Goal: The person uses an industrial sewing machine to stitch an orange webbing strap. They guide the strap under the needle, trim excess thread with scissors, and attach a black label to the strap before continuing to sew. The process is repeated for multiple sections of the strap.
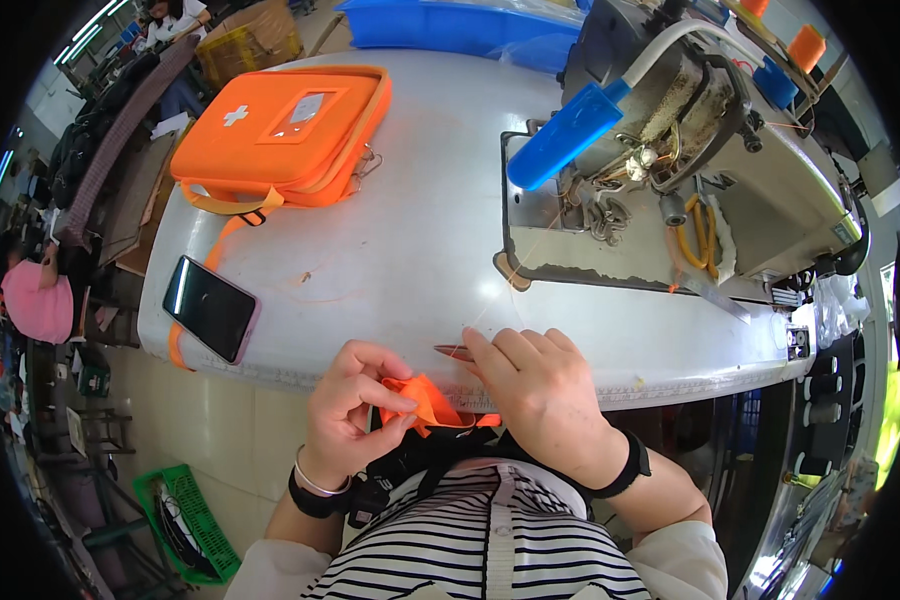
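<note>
My left hand (360,410) pinches a small piece of orange fabric (425,400) at the table's near edge. Just right of it, my right hand (530,385) is closed around small pointed metal snips or tweezers (448,351), whose tip points left toward the fabric. A fine thread runs from near these fingers up toward the sewing machine (760,200). On the grey table (420,200), a black-screened phone (211,308) rests at the left over an orange strap, and a zipped orange case (265,140) with a white cross lies behind it.
Yellow-handled scissors (708,235) lie on the machine's bed, beside a blue cylinder (565,135) and orange thread cones (806,48). A blue bin (430,25) and cardboard box (245,45) are behind. A green basket (180,520) stands on the floor. Two other people work at left.
</note>
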Demonstrator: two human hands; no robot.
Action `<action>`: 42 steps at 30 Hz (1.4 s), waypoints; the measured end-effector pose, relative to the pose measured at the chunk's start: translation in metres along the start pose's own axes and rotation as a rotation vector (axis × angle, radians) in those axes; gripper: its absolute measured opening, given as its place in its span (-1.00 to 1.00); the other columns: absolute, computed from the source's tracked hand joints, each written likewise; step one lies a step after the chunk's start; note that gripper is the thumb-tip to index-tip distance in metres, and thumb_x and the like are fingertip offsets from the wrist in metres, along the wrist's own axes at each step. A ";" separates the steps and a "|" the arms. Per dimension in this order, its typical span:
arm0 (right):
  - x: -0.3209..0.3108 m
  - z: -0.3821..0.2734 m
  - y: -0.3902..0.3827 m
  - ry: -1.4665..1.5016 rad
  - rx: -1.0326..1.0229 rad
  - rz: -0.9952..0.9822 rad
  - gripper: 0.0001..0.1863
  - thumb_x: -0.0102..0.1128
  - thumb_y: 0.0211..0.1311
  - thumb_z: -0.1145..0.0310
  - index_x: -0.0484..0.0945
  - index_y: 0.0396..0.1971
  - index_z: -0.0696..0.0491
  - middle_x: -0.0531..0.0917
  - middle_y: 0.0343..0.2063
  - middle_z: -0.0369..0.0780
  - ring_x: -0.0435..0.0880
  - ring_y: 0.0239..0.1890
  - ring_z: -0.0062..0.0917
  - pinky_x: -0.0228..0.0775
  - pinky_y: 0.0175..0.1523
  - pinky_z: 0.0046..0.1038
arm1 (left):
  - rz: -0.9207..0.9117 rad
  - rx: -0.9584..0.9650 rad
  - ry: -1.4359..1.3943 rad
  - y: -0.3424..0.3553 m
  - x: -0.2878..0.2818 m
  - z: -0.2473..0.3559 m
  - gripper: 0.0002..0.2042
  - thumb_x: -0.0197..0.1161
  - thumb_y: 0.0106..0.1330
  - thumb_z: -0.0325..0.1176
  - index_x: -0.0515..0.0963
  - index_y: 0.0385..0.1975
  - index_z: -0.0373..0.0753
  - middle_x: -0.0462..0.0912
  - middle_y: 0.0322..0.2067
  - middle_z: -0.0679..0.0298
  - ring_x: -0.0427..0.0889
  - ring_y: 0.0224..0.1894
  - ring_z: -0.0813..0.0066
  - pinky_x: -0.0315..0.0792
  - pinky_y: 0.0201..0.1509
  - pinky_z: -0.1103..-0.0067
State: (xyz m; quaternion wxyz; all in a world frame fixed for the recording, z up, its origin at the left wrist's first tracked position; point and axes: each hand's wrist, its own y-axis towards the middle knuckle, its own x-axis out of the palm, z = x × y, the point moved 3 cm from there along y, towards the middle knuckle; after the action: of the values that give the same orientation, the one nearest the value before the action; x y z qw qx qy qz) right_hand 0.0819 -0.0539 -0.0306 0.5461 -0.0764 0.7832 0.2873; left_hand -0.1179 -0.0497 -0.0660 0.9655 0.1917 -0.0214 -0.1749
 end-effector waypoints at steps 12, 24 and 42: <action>-0.017 -0.002 -0.014 0.012 0.041 0.103 -0.68 0.29 0.07 0.40 0.55 -0.15 0.15 0.42 -0.55 -0.30 0.46 -0.54 -0.53 0.18 -0.42 -0.45 | 0.018 -0.018 -0.036 -0.009 0.000 0.006 -0.80 0.28 0.03 -0.74 0.56 -0.39 -0.28 0.41 -0.11 0.14 0.47 -0.16 0.47 0.41 -0.11 0.58; -0.015 -0.005 -0.026 0.998 0.442 -0.090 -0.73 0.30 0.19 0.47 0.53 -0.13 0.19 0.51 -0.53 -0.23 0.43 -0.54 -0.55 0.36 -0.32 -0.52 | -0.007 -0.087 -0.306 -0.010 0.023 0.012 -0.79 0.26 0.07 -0.73 0.52 -0.35 -0.29 0.38 -0.10 0.13 0.44 -0.08 0.42 0.41 0.03 0.53; 0.035 -0.025 -0.084 1.504 0.587 0.091 -0.86 0.25 0.22 0.55 0.51 -0.25 0.09 0.38 -0.56 -0.48 0.22 -0.53 -0.84 0.09 -0.43 -0.72 | 0.072 -0.207 0.104 -0.038 0.063 0.018 -0.78 0.31 0.24 -0.50 0.57 -0.16 -0.42 0.55 -0.26 0.21 0.53 -0.24 0.49 0.42 -0.12 0.61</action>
State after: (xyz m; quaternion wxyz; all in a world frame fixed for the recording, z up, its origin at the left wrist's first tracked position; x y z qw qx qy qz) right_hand 0.0845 -0.1294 -0.0870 -0.1412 -0.0709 0.9868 -0.0363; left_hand -0.0733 -0.1110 -0.0651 0.9856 0.0988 0.0400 -0.1314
